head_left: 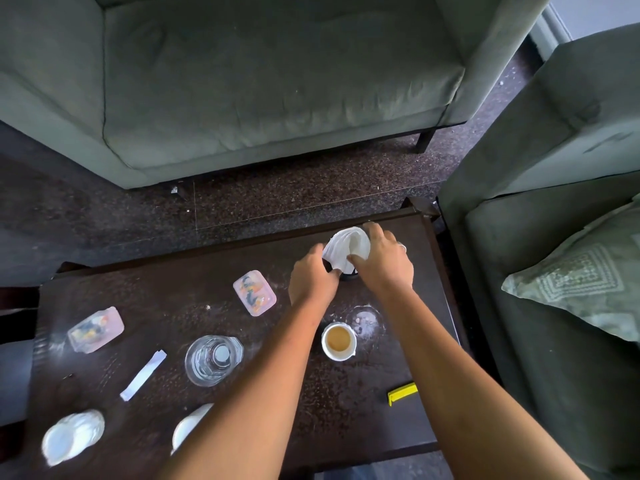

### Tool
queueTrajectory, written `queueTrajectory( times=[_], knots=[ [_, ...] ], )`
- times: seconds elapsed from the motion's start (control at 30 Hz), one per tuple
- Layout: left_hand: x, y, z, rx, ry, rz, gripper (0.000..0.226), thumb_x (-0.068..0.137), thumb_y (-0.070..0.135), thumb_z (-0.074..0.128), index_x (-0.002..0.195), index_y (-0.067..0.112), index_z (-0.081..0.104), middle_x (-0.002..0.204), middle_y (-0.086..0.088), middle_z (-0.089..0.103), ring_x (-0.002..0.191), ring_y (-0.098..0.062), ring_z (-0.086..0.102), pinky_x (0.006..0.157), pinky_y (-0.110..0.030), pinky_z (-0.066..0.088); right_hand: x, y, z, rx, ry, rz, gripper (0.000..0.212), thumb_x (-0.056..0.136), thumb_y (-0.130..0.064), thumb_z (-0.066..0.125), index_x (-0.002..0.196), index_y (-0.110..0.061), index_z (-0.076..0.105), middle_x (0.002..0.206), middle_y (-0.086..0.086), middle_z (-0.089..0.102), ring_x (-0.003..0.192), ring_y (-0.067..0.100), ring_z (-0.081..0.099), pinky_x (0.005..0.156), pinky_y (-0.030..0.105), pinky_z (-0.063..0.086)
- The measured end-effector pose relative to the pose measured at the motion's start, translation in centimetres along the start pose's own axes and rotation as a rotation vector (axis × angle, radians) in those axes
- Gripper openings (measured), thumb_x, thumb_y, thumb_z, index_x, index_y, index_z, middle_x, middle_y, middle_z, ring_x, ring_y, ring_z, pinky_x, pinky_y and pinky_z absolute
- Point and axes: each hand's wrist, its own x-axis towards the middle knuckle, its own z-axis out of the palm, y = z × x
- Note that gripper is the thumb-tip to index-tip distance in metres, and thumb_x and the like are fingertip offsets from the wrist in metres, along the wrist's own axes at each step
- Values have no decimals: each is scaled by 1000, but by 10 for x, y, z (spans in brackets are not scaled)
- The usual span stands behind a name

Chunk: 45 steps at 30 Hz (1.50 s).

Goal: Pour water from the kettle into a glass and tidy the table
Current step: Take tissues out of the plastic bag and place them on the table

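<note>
Glass (213,360) stands near left on the dark table (166,299). It seems to hold water, so pouring looks done, though no kettle shows. Tidying appears under way: at the far right, the left hand (313,277) and right hand (384,259) both curl round a white napkin bundle (348,245). Likely left to clear: a cup of brown drink (338,341), a pink box (254,292), a paper strip (143,375), a yellow piece (402,393).

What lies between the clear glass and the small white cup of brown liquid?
In the head view, only the person's left forearm crosses above the table between the glass and the cup; no other object shows there.
</note>
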Motion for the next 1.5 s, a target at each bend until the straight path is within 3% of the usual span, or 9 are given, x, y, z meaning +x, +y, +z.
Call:
queueTrajectory(
  times=[0.27, 0.47, 0.67, 0.87, 0.93, 1.03, 1.17, 1.33, 1.5],
  knots=[
    [-4, -4, 9, -181, -278, -151, 70, 73, 10, 72, 134, 28, 42, 124, -1, 63, 113, -24, 58, 85, -27, 45, 7, -3, 9, 40, -43, 54, 33, 84, -9, 49, 116, -14, 48, 110, 15, 59, 102, 37, 57, 69, 33, 38],
    [-7, -6, 9, -255, -367, -185, 79, 76, 5, 66, 142, 32, 31, 121, -1, 61, 106, -17, 56, 72, -25, 46, 3, 2, 6, 118, -30, 85, 38, 83, -13, 52, 120, -14, 49, 111, 16, 61, 101, 35, 58, 69, 32, 41],
    [-27, -29, -9, -332, -316, -280, 87, 83, 7, 64, 149, 30, 12, 149, -2, 37, 119, -15, 48, 83, -25, 39, -23, -15, 0, 205, 51, 55, 77, 82, -20, 56, 147, -25, 16, 150, 5, 27, 131, 34, 30, 93, 45, 42],
    [-63, -75, -42, -436, -232, -374, 65, 86, 7, 62, 144, 19, 35, 147, -2, 40, 132, -19, 39, 106, -30, 35, -87, -54, 17, 232, 284, -146, 69, 81, -20, 58, 143, -25, 28, 144, 5, 33, 125, 33, 34, 93, 44, 42],
    [-77, -93, -54, -488, -238, -389, 52, 88, 9, 59, 137, 20, 45, 136, -3, 52, 123, -18, 50, 96, -34, 45, -112, -69, 34, 192, 219, -200, 64, 82, -19, 57, 141, -25, 32, 142, 3, 35, 122, 31, 34, 91, 43, 42],
    [-97, -127, -67, -534, -236, -392, 45, 87, 8, 58, 131, 19, 50, 120, -4, 64, 82, -1, 63, 65, -15, 45, -141, -86, 63, 115, 21, -239, 58, 84, -21, 55, 138, -24, 36, 142, 2, 34, 125, 31, 32, 97, 44, 39],
    [-119, -183, -100, -457, -65, -336, 42, 79, -4, 66, 114, 20, 63, 116, -8, 65, 91, -14, 57, 84, -27, 49, -174, -115, 110, -9, -172, -252, 56, 83, -23, 57, 135, -21, 37, 143, 5, 31, 128, 33, 28, 99, 46, 37],
    [-153, -269, -168, -293, 145, -187, 36, 77, 0, 62, 99, 29, 68, 94, 16, 63, 77, 5, 58, 68, 1, 39, -222, -170, 168, -5, -155, -278, 47, 83, -21, 53, 129, -21, 45, 137, 4, 37, 126, 31, 30, 97, 46, 39],
    [-195, -358, -237, -184, 318, -155, 36, 77, -5, 61, 105, 16, 65, 104, 5, 60, 84, -13, 57, 76, -15, 38, -275, -241, 233, 19, -221, -348, 45, 83, -19, 53, 128, -23, 48, 133, 3, 41, 124, 31, 33, 100, 45, 38]
  ],
)
